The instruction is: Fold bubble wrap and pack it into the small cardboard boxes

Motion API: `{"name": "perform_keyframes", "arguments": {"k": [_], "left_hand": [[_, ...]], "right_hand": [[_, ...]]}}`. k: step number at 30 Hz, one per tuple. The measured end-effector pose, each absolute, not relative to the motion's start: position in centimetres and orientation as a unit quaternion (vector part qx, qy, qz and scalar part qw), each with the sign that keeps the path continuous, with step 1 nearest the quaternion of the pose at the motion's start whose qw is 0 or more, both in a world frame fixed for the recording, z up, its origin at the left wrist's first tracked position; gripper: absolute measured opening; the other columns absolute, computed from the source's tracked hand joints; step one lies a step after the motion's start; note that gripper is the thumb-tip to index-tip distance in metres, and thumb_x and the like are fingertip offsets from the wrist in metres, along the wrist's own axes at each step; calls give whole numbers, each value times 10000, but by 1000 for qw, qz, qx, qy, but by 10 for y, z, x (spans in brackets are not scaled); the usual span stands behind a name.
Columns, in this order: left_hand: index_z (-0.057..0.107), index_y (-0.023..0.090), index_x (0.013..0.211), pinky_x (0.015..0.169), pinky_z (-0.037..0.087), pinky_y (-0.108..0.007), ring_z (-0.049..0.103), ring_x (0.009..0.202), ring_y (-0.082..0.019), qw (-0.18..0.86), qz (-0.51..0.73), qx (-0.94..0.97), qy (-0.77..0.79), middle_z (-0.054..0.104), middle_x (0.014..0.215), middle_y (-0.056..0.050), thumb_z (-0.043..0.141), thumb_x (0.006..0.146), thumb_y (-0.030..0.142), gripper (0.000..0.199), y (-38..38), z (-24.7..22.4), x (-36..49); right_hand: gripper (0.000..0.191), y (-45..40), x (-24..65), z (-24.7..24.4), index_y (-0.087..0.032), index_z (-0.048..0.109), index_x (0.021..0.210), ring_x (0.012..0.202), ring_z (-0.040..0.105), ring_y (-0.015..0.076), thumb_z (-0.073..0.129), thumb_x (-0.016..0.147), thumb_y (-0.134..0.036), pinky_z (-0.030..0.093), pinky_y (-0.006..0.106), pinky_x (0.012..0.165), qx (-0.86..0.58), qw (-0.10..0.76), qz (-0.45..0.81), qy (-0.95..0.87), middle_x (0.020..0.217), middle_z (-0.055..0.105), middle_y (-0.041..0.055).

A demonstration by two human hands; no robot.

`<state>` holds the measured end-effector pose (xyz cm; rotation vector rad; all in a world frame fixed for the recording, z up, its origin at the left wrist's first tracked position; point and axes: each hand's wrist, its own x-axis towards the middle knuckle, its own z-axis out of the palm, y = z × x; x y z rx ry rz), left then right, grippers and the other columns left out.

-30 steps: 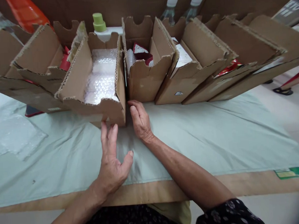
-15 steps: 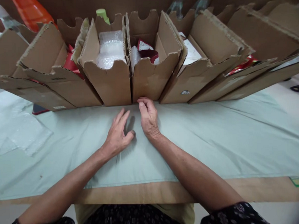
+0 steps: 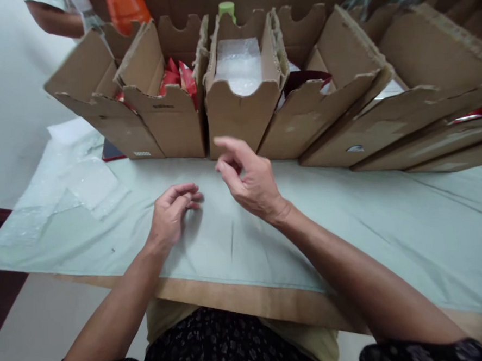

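L hand (image 3: 168,213) empty, fingers loosely curled, over the green cloth (image 3: 228,230). R hand (image 3: 253,182) also empty, index out, others bent, in front of the ctr cardboard box (image 3: 237,112). I see bubble-wrapped packs (image 3: 238,66) inside that box, w/ red packets (image 3: 177,78) in the box to its L. Loose bubble wrap (image 3: 90,181) lies on the cloth, far L.

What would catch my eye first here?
Probably the row of open-topped cardboard boxes along the far side of the pale green cloth, one holding bubble-wrapped goods. Next, the vivid orange bottle behind the boxes at the left, and two bare hands over the cloth, holding nothing visible.
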<state>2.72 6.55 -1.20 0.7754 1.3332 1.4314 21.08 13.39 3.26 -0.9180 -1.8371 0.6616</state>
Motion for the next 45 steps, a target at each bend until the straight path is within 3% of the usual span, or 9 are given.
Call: {"name": "perform_keyframes", "arguments": {"k": [4, 9, 12, 20, 27, 30, 35, 40, 45], "left_hand": [[735, 156, 891, 647, 559, -249, 731, 795, -161, 479, 623, 284, 549, 745, 928, -61, 780, 694, 253, 224, 68, -10, 27], [688, 162, 891, 731, 583, -279, 709, 789, -149, 466, 664, 217, 543, 713, 891, -49, 718, 682, 194, 214, 73, -12, 11], [662, 179, 926, 849, 584, -307, 706, 852, -155, 436, 700, 201, 528, 696, 911, -47, 704, 698, 211, 234, 77, -14, 3], [642, 201, 980, 540, 384, -179, 591, 691, -86, 360, 734, 184, 546, 699, 966, -25, 720, 708, 319, 307, 70, -15, -13], [692, 221, 1125, 692, 490, -218, 649, 931, -152, 391, 647, 314, 574, 716, 1157, -43, 693, 633, 225, 492, 27, -11, 13], [674, 242, 1228, 879, 525, -271, 628, 1180, -209, 393, 605, 380, 578, 696, 1297, -58, 696, 676, 203, 554, 0, -11, 30], [662, 229, 1222, 849, 555, -323, 676, 974, -195, 408, 533, 426, 606, 688, 1233, -68, 746, 784, 305, 453, -28, -7, 49], [645, 218, 1226, 878, 563, -322, 670, 963, -182, 373, 530, 475, 596, 677, 1189, -63, 708, 870, 339, 381, -15, -1, 66], [558, 224, 1400, 1046, 542, -394, 634, 1198, -232, 370, 525, 528, 556, 621, 1366, -107, 681, 880, 290, 539, 13, -7, 84]], "right_hand": [[638, 183, 164, 77, -252, 479, 1527, 793, 690, 204, 616, 904, -260, 585, 426, 959, -357, 449, 251, -780, 766, 677, -27], [34, 217, 135, 87, -253, 659, 956, 836, 689, 241, 632, 938, -245, 583, 447, 934, -409, 422, 267, -764, 726, 639, 16], [95, 186, 138, 90, -277, 626, 883, 807, 666, 225, 613, 947, -209, 567, 409, 910, -405, 435, 249, -765, 688, 615, 0], [142, 41, 220, 101, -248, 666, 950, 604, 624, 128, 562, 969, -154, 499, 278, 621, -407, 437, 250, -762, 693, 659, -43], [89, 9, 331, 99, -232, 754, 1025, 645, 690, 112, 705, 952, -246, 572, 234, 629, -514, 516, 235, -644, 779, 741, -9], [433, 2, 380, 78, -268, 712, 1304, 846, 766, 172, 789, 879, -310, 634, 283, 710, -543, 565, 219, -582, 1023, 791, 51], [632, -25, 410, 34, -236, 703, 1329, 1184, 726, 322, 790, 817, -597, 649, 441, 939, -543, 292, 301, -727, 1272, 757, 131], [432, -10, 384, 16, -193, 737, 929, 862, 760, 294, 605, 943, -604, 635, 400, 751, -574, 235, 310, -721, 951, 793, 131], [292, 39, 384, 7, -199, 677, 1028, 780, 727, 243, 631, 915, -463, 578, 347, 670, -586, 347, 285, -675, 906, 755, 77]]}}
